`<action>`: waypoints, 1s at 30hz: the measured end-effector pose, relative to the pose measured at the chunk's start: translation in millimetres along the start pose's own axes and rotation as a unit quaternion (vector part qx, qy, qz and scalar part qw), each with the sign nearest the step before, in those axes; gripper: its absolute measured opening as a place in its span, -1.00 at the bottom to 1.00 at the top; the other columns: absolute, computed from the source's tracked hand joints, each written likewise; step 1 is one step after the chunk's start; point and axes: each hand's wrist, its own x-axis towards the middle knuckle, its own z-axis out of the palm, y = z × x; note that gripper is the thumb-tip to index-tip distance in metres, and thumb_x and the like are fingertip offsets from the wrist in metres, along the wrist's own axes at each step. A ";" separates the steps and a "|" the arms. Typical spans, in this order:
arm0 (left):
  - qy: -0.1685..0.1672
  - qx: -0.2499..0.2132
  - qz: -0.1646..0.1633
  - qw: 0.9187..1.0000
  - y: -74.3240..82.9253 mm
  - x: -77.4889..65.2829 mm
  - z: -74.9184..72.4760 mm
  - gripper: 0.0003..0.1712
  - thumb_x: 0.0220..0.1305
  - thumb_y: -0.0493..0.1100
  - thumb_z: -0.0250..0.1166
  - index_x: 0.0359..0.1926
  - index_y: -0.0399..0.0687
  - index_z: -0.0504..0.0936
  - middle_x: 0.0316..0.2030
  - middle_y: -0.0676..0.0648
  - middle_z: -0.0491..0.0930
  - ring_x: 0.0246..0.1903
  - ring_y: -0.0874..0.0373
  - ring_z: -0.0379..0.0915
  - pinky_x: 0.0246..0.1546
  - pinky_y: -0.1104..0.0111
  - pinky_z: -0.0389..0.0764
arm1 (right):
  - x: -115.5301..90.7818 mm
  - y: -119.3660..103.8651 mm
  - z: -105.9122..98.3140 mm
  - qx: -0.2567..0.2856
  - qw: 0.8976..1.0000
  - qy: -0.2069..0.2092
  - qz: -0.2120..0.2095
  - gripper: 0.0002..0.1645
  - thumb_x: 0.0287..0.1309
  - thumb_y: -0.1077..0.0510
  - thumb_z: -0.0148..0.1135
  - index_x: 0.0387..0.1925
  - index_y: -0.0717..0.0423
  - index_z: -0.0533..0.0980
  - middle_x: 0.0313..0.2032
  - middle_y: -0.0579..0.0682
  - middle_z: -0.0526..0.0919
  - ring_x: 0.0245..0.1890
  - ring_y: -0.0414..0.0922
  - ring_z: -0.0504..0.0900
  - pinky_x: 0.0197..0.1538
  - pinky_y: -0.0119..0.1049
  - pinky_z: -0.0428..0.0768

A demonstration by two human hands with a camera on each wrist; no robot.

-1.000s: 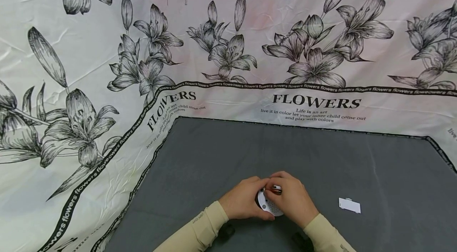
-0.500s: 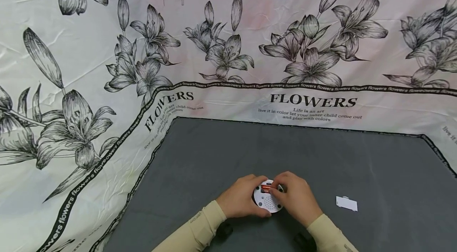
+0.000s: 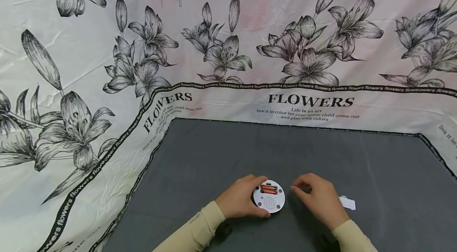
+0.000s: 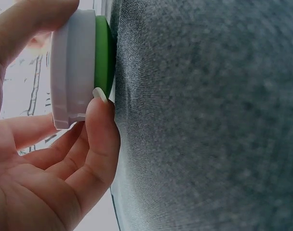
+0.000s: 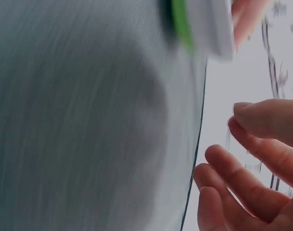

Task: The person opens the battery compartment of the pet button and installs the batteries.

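My left hand (image 3: pixel 238 199) grips a round white device (image 3: pixel 265 204) by its rim, thumb on one side and fingers on the other. Its underside faces up in the head view, showing small speaker holes, dark feet and an uncovered battery compartment with two red-orange batteries (image 3: pixel 268 190) lying side by side. In the left wrist view the device has a green part (image 4: pixel 103 57) against the grey cloth. Just right of it, apart from it, is my right hand (image 3: pixel 319 198), its fingers loosely bent and holding nothing. A small white battery cover (image 3: pixel 348 203) lies beyond that hand, partly hidden by it.
Dark grey cloth (image 3: pixel 228 152) covers the work surface. Around it runs a pale border printed with flowers and lettering (image 3: pixel 310 101). Dark shadowed shapes lie below both wrists in the head view.
My right hand has come off the battery compartment and moved right, towards the battery cover. Both batteries are now in plain sight. My left hand still holds the device in nearly the same place.
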 end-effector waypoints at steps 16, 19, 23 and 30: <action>0.001 -0.008 -0.007 1.000 -1.6 0.5 2.9 0.09 -0.04 0.40 0.52 0.49 0.24 0.32 -0.01 0.19 0.51 -0.20 0.39 0.40 -0.20 0.52 0.48 | -11.9 102.8 -62.8 -0.055 0.989 -0.082 0.112 -0.72 0.24 -0.13 0.36 -0.16 -0.06 0.72 -0.10 0.07 0.75 -0.16 0.04 0.69 -0.25 -0.07 0.59; 0.001 -0.009 -0.008 1.000 -2.0 0.3 2.4 0.09 -0.04 0.40 0.52 0.49 0.25 0.32 0.00 0.19 0.51 -0.20 0.39 0.40 -0.20 0.52 0.48 | -11.0 106.4 -66.6 -0.050 0.987 -0.090 0.120 -0.68 0.25 -0.15 0.35 -0.14 -0.05 0.72 -0.08 0.12 0.74 -0.14 0.08 0.68 -0.25 -0.07 0.58; 0.003 -0.006 -0.007 1.000 -3.0 0.3 2.8 0.10 -0.04 0.41 0.51 0.49 0.25 0.32 0.01 0.18 0.51 -0.19 0.39 0.41 -0.19 0.52 0.48 | -7.9 109.8 -67.8 -0.049 0.984 -0.110 0.132 -0.64 0.24 -0.18 0.34 -0.15 -0.03 0.72 -0.06 0.14 0.71 -0.17 0.04 0.66 -0.27 -0.10 0.57; 0.003 -0.004 -0.005 1.000 -2.2 1.2 3.0 0.10 -0.05 0.42 0.51 0.49 0.26 0.32 0.03 0.18 0.52 -0.18 0.40 0.41 -0.18 0.51 0.48 | -6.4 113.8 -64.3 -0.064 0.984 -0.110 0.122 -0.68 0.24 -0.15 0.35 -0.20 -0.03 0.73 -0.08 0.14 0.67 -0.15 0.10 0.65 -0.22 -0.04 0.55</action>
